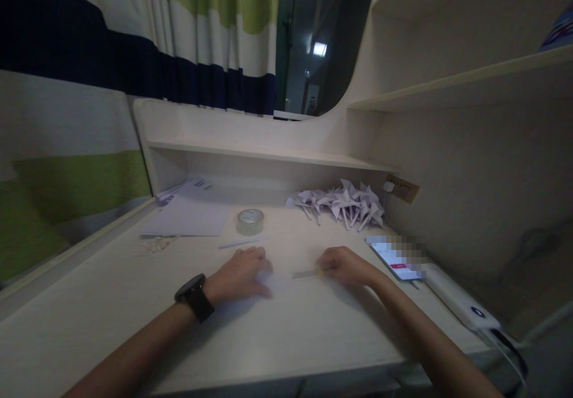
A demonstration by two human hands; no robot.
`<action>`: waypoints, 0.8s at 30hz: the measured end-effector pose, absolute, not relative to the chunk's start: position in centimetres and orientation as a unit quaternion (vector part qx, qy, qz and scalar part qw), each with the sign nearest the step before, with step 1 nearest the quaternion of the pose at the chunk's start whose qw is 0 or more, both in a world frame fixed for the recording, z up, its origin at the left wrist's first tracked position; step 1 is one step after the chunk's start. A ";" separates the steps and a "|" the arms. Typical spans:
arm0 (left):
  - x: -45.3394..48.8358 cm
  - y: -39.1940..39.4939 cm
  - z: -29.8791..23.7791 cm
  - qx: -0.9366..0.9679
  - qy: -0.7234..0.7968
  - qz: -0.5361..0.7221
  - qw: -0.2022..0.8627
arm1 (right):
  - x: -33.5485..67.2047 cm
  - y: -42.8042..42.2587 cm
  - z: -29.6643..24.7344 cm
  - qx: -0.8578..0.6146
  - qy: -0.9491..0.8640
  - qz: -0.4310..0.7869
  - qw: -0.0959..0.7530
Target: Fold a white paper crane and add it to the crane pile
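My left hand (244, 274), with a dark watch (196, 297) on its wrist, is over the desk with thumb and fingers apart. Beside its fingertips is a faint white piece of paper (280, 280), blurred against the pale desk. My right hand (344, 265) is closed around one end of a thin grey strip-like thing (305, 274), which points toward the left hand; motion blur hides its exact kind. Just beyond the left hand lie a thin white paper stick (242, 243) and a roll of clear tape (250, 222).
A pile of white paper pinwheels (347, 201) sits at the back right. White paper sheets (192, 210) lie at the back left, with small scattered bits (156, 244) before them. Along the right edge are a lit phone (394, 258) and a white power strip (461, 296) with cables.
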State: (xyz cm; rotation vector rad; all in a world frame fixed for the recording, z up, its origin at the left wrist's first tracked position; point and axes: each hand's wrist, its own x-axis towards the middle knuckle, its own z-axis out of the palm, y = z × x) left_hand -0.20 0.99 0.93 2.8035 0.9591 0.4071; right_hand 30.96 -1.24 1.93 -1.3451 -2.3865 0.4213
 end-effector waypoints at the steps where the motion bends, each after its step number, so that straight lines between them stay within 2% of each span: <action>1: -0.3 1.3 0.7 0.933 0.316 0.146 0.092 | 30.4 -1.2 2.0 -0.491 -0.830 0.176 0.197; 4: -0.7 2.3 0.2 0.927 0.294 0.180 0.151 | 28.0 -1.0 2.1 -0.487 -0.798 0.265 0.238; 8: -0.9 3.5 0.9 0.902 0.296 0.215 0.229 | 24.4 -0.5 1.3 -0.426 -0.730 0.445 0.295; 11: -0.8 4.4 1.8 0.878 0.327 0.244 0.249 | 22.4 0.0 0.4 -0.426 -0.645 0.523 0.359; 17: -0.2 5.3 2.1 0.829 0.375 0.314 0.273 | 21.4 0.4 -1.5 -0.427 -0.544 0.579 0.431; 24: 0.6 4.1 0.9 0.709 0.417 0.394 0.410 | 21.2 0.0 -2.3 -0.414 -0.539 0.607 0.412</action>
